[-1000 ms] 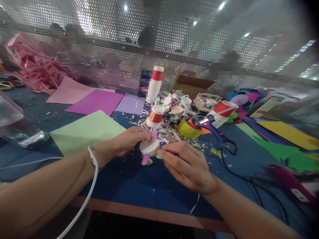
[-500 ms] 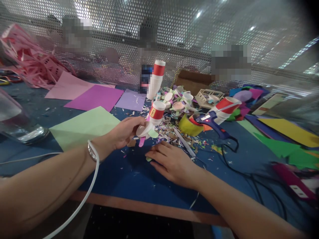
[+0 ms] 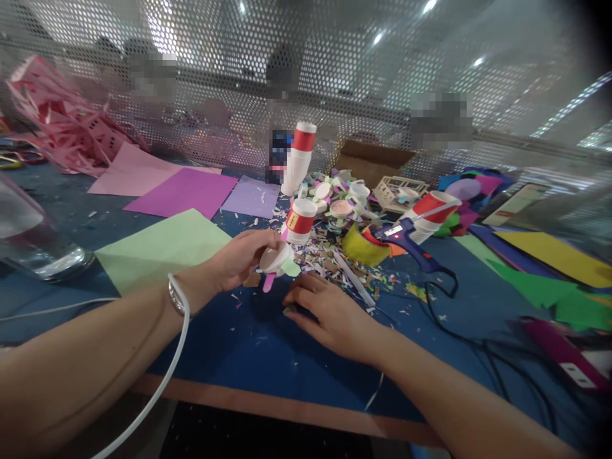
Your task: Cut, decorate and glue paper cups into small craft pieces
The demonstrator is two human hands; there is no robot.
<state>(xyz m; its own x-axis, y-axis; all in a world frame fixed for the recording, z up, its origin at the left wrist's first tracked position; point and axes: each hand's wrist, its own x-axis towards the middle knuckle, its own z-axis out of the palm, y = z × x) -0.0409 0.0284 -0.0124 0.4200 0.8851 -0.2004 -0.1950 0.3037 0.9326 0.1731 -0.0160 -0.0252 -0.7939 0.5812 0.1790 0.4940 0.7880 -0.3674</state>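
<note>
My left hand (image 3: 239, 258) is closed on a cut-down white paper cup (image 3: 275, 260), its thumb and fingers at the rim. Pink and pale green paper tabs stick out from the cup piece, which is held above the table. Lower and to the right, my right hand (image 3: 329, 312) rests at the tabletop with bent fingers closed on a small green paper piece (image 3: 289, 309), mostly hidden by the fingertips. Just behind my left hand stands a red-and-white paper cup stack (image 3: 301, 222). A blue glue gun (image 3: 406, 241) lies on a yellow roll (image 3: 361, 247) to the right.
Paper scraps (image 3: 329, 258) litter the middle, before a heap of finished-looking cup pieces (image 3: 342, 207). Coloured sheets (image 3: 162, 239) lie left, near a clear glass (image 3: 52, 255). Black cords (image 3: 478, 338) and a purple power strip (image 3: 557, 350) are at right. A perforated metal screen (image 3: 215, 76) stands behind.
The cup piece in my left hand has shifted slightly and tilted. My right hand has moved a little to the right with the green paper piece, its fingers still bent.
</note>
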